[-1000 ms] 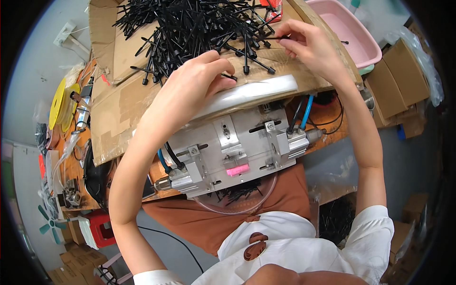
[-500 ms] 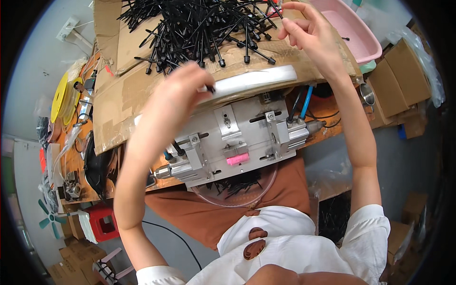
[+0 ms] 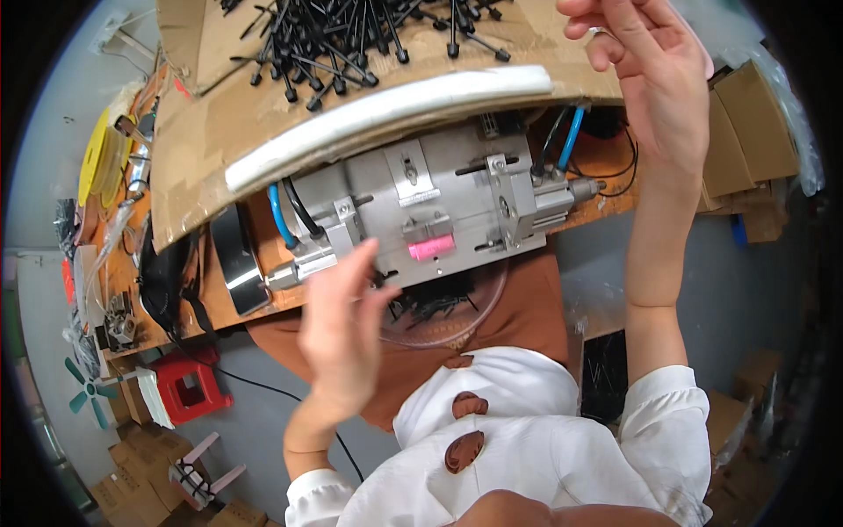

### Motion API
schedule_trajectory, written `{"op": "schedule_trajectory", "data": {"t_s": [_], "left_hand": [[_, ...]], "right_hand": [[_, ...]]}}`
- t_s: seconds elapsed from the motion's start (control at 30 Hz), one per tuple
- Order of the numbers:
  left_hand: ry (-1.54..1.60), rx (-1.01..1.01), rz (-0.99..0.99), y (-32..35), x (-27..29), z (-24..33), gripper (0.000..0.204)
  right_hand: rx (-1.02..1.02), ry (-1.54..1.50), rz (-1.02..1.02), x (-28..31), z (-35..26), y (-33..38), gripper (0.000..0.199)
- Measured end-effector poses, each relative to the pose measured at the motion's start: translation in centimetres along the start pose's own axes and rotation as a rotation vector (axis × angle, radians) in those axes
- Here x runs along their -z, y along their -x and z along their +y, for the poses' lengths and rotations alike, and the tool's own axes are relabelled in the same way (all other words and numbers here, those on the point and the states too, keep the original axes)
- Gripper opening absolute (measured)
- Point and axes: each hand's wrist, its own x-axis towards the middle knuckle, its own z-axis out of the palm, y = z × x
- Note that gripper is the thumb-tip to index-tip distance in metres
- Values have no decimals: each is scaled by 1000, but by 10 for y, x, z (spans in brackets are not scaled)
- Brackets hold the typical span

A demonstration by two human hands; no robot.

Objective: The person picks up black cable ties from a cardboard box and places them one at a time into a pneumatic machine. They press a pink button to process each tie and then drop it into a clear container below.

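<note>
My left hand (image 3: pixel 341 329), blurred, hovers by the near left edge of a metal fixture (image 3: pixel 360 184). Its thumb and index finger are apart; a dark mark (image 3: pixel 379 278) shows between them, perhaps a slot in the plate. A pink cylinder (image 3: pixel 431 247) sits at the fixture's near middle. My right hand (image 3: pixel 645 66) is raised at the upper right, partly cut off by the frame, its fingers loosely bent and apart with nothing visible in them. Black rods with nut-like ends (image 3: pixel 351 44) lie heaped on cardboard (image 3: pixel 198 132). Under the fixture, a clear bowl (image 3: pixel 487 312) holds black pieces.
A white padded strip (image 3: pixel 386 114) runs along the cardboard's near edge. Blue hoses (image 3: pixel 279 218) and black hoses enter the fixture's sides. A dark phone-like slab (image 3: pixel 237 263) lies on the wooden table, left of the fixture. Below stands a red stool (image 3: pixel 189 386); cardboard boxes (image 3: pixel 751 132) are at right.
My left hand has come down from the heap's near edge to the fixture's front. My right hand has shifted right and up. The view has tilted, so the heap sits higher.
</note>
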Motion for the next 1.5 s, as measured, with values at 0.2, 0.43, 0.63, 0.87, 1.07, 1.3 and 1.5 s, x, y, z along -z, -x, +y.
{"op": "schedule_trajectory", "data": {"t_s": [0.2,0.43,0.63,0.87,1.07,1.3,1.5], "left_hand": [[-238,-22,-203,37,-63,8,68],[-356,-46,-225,40,-78,9,67],[-387,-43,-284,38,-72,8,69],[-447,-261,117,-118,-8,-38,40],[-157,-258,-154,-205,18,-90,31],[-420,-393,-46,-184,39,-96,25],[-269,-429,-62,-158,30,-82,31]], "right_hand": [[3,43,85,-21,-13,31,28],[-17,81,-42,2,-20,48,24],[-23,348,66,-36,-14,99,28],[87,800,-380,-61,30,199,65],[66,818,-458,-82,51,205,64],[54,831,-433,-82,50,201,65],[189,914,-614,-64,19,156,56]]}}
